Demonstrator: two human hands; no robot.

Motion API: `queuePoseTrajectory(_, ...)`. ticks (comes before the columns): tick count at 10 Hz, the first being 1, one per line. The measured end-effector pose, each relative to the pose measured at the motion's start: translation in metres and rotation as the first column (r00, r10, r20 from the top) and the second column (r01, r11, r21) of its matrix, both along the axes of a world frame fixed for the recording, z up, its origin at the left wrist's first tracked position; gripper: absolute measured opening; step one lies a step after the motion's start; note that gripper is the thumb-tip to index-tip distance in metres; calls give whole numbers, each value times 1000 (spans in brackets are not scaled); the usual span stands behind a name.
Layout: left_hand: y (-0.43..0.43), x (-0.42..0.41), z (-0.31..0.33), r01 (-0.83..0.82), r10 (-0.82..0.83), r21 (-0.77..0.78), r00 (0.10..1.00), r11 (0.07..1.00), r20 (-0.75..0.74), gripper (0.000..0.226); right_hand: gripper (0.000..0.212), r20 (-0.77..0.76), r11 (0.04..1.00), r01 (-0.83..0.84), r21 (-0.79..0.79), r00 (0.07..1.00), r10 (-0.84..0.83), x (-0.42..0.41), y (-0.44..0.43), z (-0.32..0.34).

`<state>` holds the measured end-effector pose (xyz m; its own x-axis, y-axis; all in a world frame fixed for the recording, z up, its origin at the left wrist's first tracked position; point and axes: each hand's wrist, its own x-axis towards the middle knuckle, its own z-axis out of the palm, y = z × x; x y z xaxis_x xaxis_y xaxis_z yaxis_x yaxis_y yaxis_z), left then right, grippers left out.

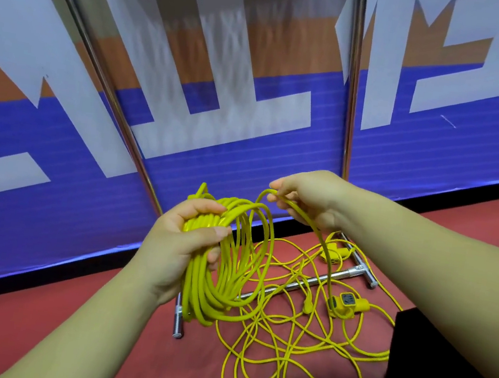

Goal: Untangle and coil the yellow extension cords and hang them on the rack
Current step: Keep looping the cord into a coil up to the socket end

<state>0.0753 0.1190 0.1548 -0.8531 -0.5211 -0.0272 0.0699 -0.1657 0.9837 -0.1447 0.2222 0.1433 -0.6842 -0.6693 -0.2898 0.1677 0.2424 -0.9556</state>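
My left hand [185,244] grips the top of a coil of yellow extension cord [226,284] made of several loops that hang down in front of me. My right hand [310,200] pinches the free run of the same cord [325,252] just right of the coil; that run drops to a yellow socket block [347,303] hanging low. More yellow cord lies in a loose tangle [280,351] on the red floor below, with a second yellow socket [333,252] near the rack's foot. The chrome rack's uprights [349,107] rise behind my hands.
The rack's chrome base bars [309,282] lie on the red floor under the tangle, one foot end [178,322] near my left forearm. A blue, white and orange banner wall [250,125] stands right behind. A black object [439,372] sits at the lower right.
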Motion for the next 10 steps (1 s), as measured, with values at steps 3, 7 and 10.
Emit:
queuePoseTrajectory(3,10,-12,-14,51,-55,90,998,995,42,61,16,-55,973,-170,159,982,181,8,6,15)
queuePoseTrajectory(7,23,-32,-22,24,-31,119,998,993,60,69,10,320,994,-93,-62,941,108,26,7,31)
queuePoseTrajectory(10,24,-47,-23,-31,28,188,999,982,19,68,10,411,971,103,-217,912,-5,33,-3,28)
